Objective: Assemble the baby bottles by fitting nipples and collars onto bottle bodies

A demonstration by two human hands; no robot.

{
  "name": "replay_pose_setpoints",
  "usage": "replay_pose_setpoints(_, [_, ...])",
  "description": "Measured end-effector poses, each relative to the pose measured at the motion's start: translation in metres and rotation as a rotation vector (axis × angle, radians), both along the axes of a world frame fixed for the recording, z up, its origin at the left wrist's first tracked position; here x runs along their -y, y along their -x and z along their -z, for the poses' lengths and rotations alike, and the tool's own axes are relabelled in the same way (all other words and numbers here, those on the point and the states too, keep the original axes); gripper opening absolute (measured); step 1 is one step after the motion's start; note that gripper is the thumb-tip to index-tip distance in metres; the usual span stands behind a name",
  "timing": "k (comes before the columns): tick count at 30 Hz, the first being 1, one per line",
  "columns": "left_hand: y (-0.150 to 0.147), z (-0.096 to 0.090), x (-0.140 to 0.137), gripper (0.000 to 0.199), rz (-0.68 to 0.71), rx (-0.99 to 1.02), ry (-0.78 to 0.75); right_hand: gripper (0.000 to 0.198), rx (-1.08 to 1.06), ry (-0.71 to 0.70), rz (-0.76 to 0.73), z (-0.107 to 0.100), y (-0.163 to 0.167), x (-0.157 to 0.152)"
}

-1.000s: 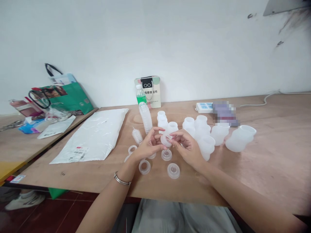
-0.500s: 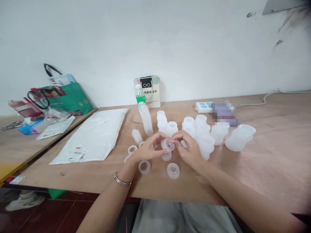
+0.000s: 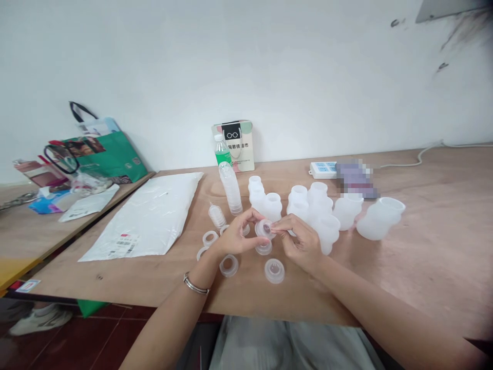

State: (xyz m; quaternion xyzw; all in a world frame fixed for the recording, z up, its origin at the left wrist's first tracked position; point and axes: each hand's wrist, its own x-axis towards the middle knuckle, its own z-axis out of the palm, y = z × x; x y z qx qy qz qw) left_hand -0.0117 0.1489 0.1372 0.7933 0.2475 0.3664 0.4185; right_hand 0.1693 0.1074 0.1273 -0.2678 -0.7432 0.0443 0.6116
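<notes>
My left hand (image 3: 242, 234) grips a translucent bottle collar ring (image 3: 263, 229) between thumb and fingers, with a clear nipple-like piece in its middle. The fingertips of my right hand (image 3: 302, 241) pinch at the ring's right side; whether they hold the rim or the inner piece I cannot tell. Just below sits another assembled ring (image 3: 264, 248), and nearer the table edge lies one more ring with a clear insert (image 3: 275, 271). Left of it is an open collar ring (image 3: 228, 265). More loose rings (image 3: 210, 238) lie beside my left wrist, partly hidden.
Several frosted bottle bodies (image 3: 327, 231) stand behind and right of my hands. A row of stacked clear pieces (image 3: 217, 216), a water bottle (image 3: 222, 149), a paper bag (image 3: 246, 149), a white mailing bag (image 3: 146, 216) and a power strip (image 3: 322, 170) lie around the table.
My right hand has shifted slightly right and opened its grip angle, with fingers now straighter at the ring's edge. My left hand holds the ring in nearly the same place.
</notes>
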Motion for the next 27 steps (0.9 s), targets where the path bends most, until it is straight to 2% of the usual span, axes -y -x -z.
replay_pose_setpoints(3, [-0.001, -0.001, 0.001, 0.036, 0.005, -0.002, 0.015, 0.018, -0.079, 0.081, 0.015, 0.001, 0.001, -0.002])
replay_pose_setpoints(8, [-0.002, -0.003, 0.003, 0.038, 0.030, 0.028, 0.062, 0.013, -0.291, 0.357, -0.016, 0.000, 0.004, -0.008])
replay_pose_setpoints(11, [-0.001, -0.004, 0.004, 0.039, 0.045, 0.030, 0.066, 0.012, -0.335, 0.414, -0.051, -0.001, 0.003, -0.010])
replay_pose_setpoints(14, [-0.001, -0.004, 0.004, 0.039, 0.010, -0.003, 0.045, 0.012, -0.282, 0.361, -0.017, 0.001, 0.001, -0.009])
replay_pose_setpoints(22, [0.000, -0.003, 0.003, 0.042, -0.054, -0.024, -0.039, 0.022, -0.109, 0.011, 0.029, 0.004, 0.000, -0.001])
replay_pose_setpoints(27, [0.000, -0.004, 0.004, 0.040, -0.030, -0.002, -0.036, 0.025, -0.097, -0.028, 0.027, 0.002, 0.001, 0.001])
